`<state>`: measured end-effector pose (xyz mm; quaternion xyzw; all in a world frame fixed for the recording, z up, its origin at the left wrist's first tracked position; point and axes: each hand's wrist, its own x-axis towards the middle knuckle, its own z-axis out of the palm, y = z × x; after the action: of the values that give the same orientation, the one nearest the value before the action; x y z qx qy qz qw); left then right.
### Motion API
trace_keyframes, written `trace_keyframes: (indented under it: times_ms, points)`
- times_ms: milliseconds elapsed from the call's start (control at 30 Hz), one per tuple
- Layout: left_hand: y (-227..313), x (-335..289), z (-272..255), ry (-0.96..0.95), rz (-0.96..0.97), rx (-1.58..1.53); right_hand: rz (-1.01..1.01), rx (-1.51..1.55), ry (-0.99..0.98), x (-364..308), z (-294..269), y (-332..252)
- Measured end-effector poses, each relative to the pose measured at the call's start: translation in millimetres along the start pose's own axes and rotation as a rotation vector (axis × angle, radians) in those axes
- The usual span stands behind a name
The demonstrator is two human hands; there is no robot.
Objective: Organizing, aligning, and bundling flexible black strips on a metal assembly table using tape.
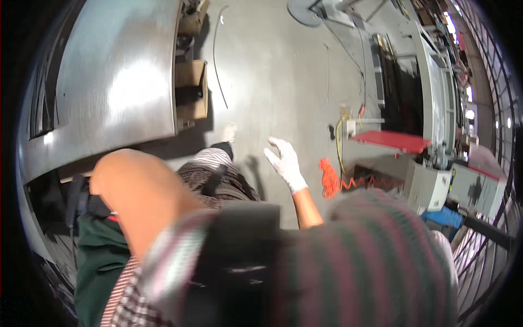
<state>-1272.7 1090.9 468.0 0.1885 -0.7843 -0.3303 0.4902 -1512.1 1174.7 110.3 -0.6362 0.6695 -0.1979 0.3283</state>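
My right hand [286, 166], in a white glove, hangs in front of my body above the grey floor [278, 82]. Its fingers are loosely bent and apart, with nothing between them. To its right lies an orange coiled air hose [329, 179], the closest thing on that side. My left arm [141, 191] is bare and bent at the lower left, beside the steel table. No part of my left hand can be seen. Below, a dark strap [234, 261] crosses my striped shirt [359, 261], and a white shoe [229, 132] shows past my patterned apron [215, 174].
A steel-topped table [120, 82] fills the left, with an open cardboard box [192, 103] under its edge. On the right stand a red panel [392, 141] and a grey machine housing [430, 188]. A thin dark cable [215, 54] lies on the floor ahead. Dark green cloth [101, 267] hangs lower left.
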Motion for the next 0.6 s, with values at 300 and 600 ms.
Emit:
trace_keyframes:
  times_ms: [300, 600]
  points:
    - [-143.4, 195.6, -40.4, 0.079, -0.150, -0.006, 0.578, 0.177, 0.226, 46.6, -88.7, 209.5]
    - [-406.6, 345.9, -64.5, 0.095, 0.056, 0.340, 1.139, 0.296, -0.190, 257.4, -116.5, 312.9]
